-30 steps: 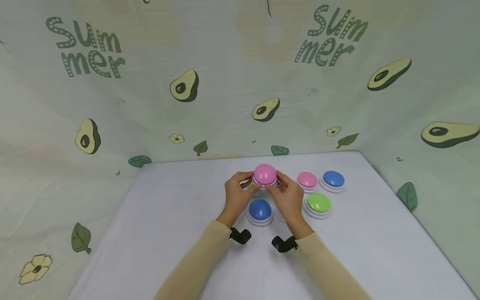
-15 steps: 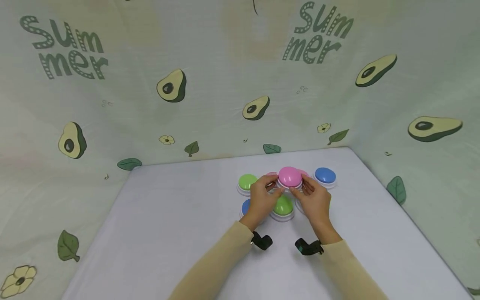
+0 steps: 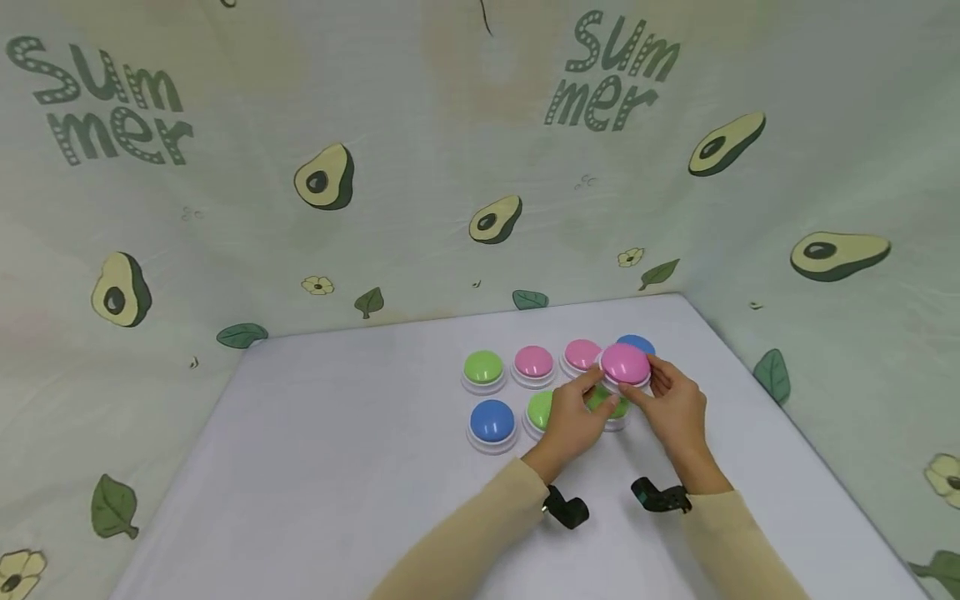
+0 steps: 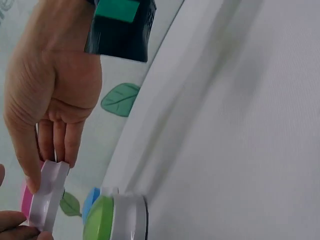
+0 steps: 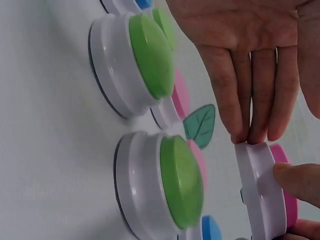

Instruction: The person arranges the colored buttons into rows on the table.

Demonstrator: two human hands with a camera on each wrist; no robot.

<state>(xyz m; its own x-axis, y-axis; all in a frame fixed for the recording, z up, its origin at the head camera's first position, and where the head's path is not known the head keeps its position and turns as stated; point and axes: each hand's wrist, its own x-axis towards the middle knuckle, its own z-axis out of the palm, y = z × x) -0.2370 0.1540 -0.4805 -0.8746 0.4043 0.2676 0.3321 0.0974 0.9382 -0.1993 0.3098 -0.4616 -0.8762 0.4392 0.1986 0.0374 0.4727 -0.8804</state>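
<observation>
My right hand [image 3: 675,408] grips a pink dome push button [image 3: 626,363] with a white base, raised above the table. In the left wrist view the right hand [image 4: 55,85] pinches its base between thumb and fingers. My left hand [image 3: 573,421] is at the button's left side. The right wrist view shows the left hand [image 5: 250,25] with straight fingers touching the base edge and its thumb apart. A green push button [image 5: 182,185] stands below, partly covered by the left hand in the head view. Behind the held button, a blue push button [image 3: 636,342] is partly hidden.
In the back row on the white table [image 3: 337,467] stand a green button [image 3: 483,367] and two pink buttons, one here [image 3: 534,362]. A blue button [image 3: 492,421] and another green button [image 3: 540,410] stand in front. Patterned cloth [image 3: 420,167] rises behind.
Both hands have moved right with the pink button, from over the back-left green button to before the rear-right blue one. The left thumb has come away from it. The head view has shifted.
</observation>
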